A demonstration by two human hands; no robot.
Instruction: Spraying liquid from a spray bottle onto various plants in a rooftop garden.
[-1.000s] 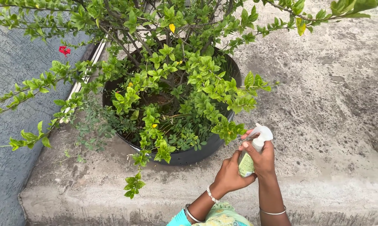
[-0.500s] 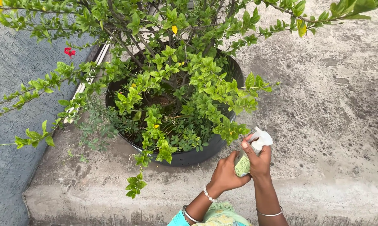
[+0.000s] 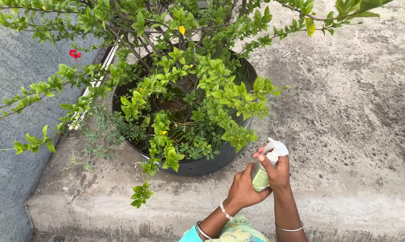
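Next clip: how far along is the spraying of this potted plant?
Done: nothing shows; no wet leaves or mist can be made out. In hand: both hands grip the spray bottle, right hand at its white trigger head, left hand on its body, nozzle toward the potted plant. Left: apparently the whole plant.

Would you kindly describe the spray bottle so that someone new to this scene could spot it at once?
Start at the big black pot holding the leafy shrub on the concrete ledge. Just below and right of the pot's rim, the left hand and right hand clasp a small spray bottle. Its white trigger head and pale green label make it the only white plastic thing there.
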